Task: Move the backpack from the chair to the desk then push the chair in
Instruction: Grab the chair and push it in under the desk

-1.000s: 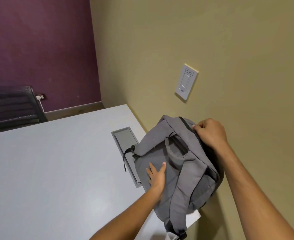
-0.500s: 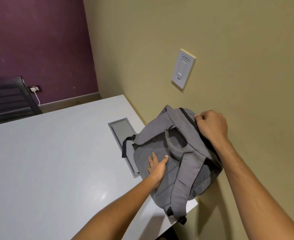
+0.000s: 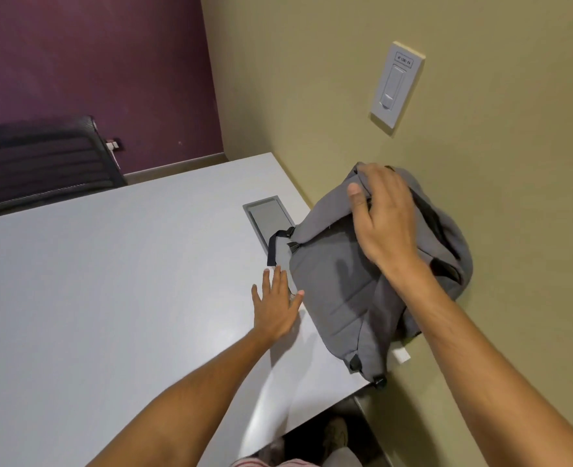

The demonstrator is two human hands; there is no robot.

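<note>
Presently, a soft grey fabric backpack [image 3: 342,274] is lodged on the far right corner of the pale grey worktop [image 3: 110,298], leant against the olive wall [image 3: 480,230] and partly covering a recessed grey cable hatch [image 3: 265,215]. Right hand [image 3: 384,217]: laid over the bag's top, fingers curled loosely on the cloth; a firm grip cannot be confirmed. Left hand [image 3: 276,306]: flat, fingers spread, nothing held, thumb touching the bag's near edge. Recommended: the bag is to be settled fully onto the worktop, its overhanging near corner nudged inward, before release.
</note>
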